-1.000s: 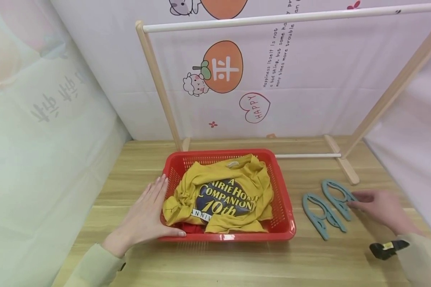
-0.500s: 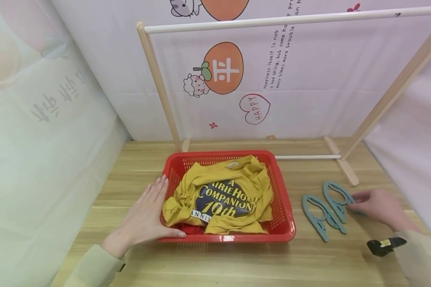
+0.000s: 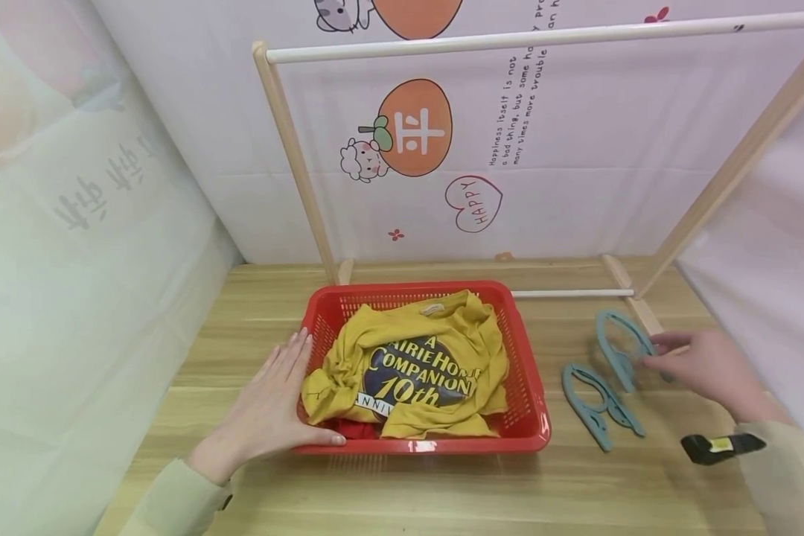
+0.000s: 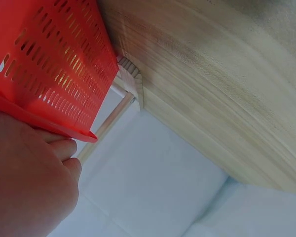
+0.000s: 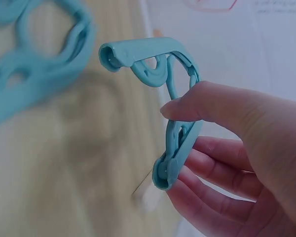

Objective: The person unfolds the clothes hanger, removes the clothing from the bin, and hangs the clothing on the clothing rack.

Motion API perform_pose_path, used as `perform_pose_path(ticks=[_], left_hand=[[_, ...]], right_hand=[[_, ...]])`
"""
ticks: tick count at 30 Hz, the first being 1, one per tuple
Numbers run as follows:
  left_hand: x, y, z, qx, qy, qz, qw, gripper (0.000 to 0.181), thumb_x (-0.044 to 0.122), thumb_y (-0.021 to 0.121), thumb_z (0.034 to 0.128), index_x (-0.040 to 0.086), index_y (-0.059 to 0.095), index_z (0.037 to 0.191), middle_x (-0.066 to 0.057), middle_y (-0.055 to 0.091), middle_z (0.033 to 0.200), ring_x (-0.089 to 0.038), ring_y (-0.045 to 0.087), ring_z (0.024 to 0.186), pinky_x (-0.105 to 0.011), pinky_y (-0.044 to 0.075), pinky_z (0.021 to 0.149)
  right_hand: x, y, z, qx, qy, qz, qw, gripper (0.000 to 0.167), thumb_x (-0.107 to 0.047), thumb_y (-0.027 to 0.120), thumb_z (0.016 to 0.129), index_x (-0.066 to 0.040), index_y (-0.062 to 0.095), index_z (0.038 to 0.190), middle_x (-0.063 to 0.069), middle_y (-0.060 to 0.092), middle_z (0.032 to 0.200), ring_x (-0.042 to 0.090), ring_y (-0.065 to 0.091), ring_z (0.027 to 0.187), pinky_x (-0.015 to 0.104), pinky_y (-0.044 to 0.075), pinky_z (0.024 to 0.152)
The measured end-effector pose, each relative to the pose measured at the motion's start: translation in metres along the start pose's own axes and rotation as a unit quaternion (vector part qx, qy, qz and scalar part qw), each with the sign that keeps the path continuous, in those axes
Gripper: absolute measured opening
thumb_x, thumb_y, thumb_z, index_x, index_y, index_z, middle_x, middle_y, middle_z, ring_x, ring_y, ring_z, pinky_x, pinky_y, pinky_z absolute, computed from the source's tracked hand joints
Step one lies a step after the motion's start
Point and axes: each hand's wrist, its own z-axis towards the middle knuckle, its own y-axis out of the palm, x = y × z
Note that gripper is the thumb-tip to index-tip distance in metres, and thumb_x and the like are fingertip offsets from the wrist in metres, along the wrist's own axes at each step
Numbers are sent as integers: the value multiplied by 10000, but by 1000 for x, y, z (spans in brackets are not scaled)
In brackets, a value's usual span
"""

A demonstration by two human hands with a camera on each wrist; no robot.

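The left hand, fingers straight, rested against the basket, probably steadying it; rightward of it, the right hand pinched a hanger.

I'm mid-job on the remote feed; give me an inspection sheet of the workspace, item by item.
Surface: wood-grain table, level-looking in the head view.
Job's things: red basket holding a crumpled yellow shirt, with red cloth showing beneath; held hanger, blue; spare hanger, also blue, lying right of the basket.
Clutter: nothing seen.
Left hand: rests on the basket's left side and near rim.
Right hand: grips the held hanger; dark wrist strap at the cuff.
Cables: nothing seen.
Surroundings: wooden rack standing behind the basket; printed backdrop beyond it.
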Motion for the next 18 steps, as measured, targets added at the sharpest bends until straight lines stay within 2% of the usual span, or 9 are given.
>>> perform_pose_path(ticks=[6,11,18], left_hand=[[0,0,0,-3,-1,45,10000,1491,971,580,614,-33,98,1605,-195,77,1671,-312,64,1540,-482,113,1231],[0,-1,-1,-5,1,-8,10000,1485,944,622,620,-34,94,1605,-196,74,1671,-324,73,1539,-487,112,1230],[1,-1,0,-28,-22,-9,10000,1484,946,620,619,-31,98,1606,-195,77,1672,-318,70,1540,-486,115,1230]], right_hand=[[-33,-9,7,402,-182,205,9988,581,-409,828,862,45,701,1203,158,736,1007,273,715,807,348,529,582],[-67,-19,14,558,-212,422,9973,566,-426,836,851,2,717,1201,155,739,1026,229,711,804,341,533,585],[-116,-25,29,731,-297,566,9953,636,-513,831,823,-42,716,1235,147,737,1068,320,719,901,330,546,599]])
